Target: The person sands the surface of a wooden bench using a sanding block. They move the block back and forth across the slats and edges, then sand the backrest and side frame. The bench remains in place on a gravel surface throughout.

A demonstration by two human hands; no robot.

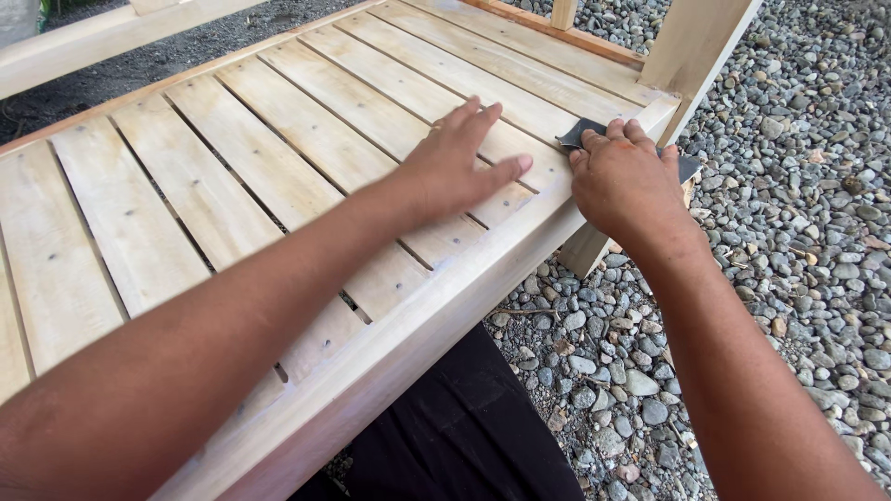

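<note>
Surface: pale slatted wooden bench top (278, 158), running from near left to far right.
On it: my left hand (455, 162) flat on the slats; dark grey sandpaper sheet (577, 135) under my right hand (626, 181) at the far-right edge.
Ground: grey gravel (798, 232).

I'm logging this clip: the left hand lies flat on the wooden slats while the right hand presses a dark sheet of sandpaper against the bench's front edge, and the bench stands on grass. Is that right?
Not quite: the head view shows the bench standing on grey gravel, not grass. The rest holds: left hand flat on the slats, right hand pressing the dark sandpaper at the front edge.
</note>
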